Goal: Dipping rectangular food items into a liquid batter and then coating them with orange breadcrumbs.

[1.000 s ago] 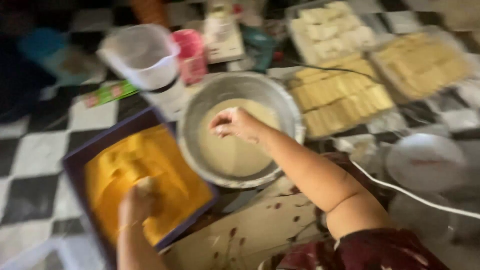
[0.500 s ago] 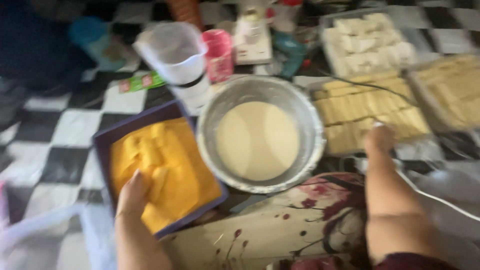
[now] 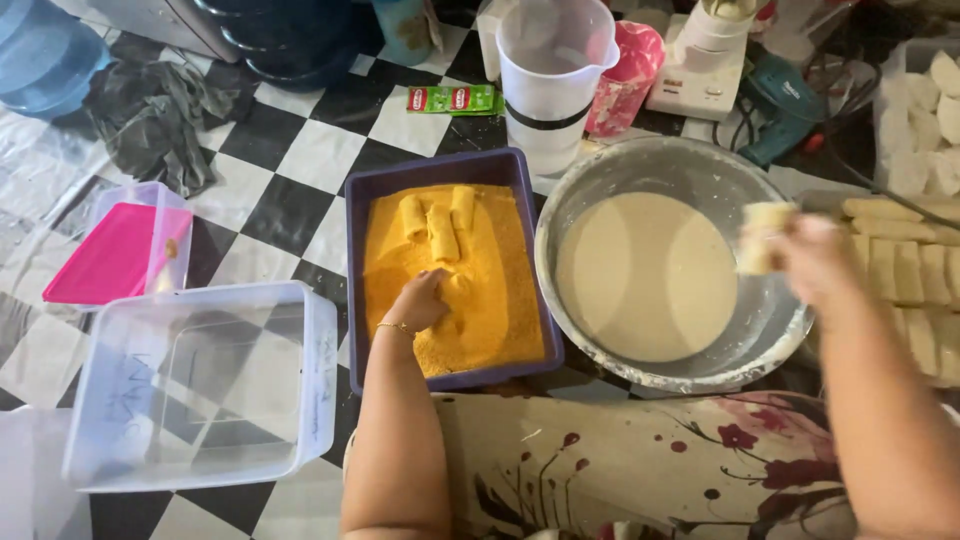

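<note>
Roll (image 3: 765, 238) — pale, uncoated, pinched in my right hand (image 3: 815, 262) above the batter bowl's (image 3: 690, 375) right rim; likely soft and fragile, best held along its sides. My left hand (image 3: 420, 302) — fingers curled, pressing a piece into orange crumbs in the purple tray (image 3: 440, 168).

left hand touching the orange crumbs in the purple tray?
Touching. Head view: the left hand rests fingers-down in the orange crumbs inside the purple tray, no gap visible.
</note>
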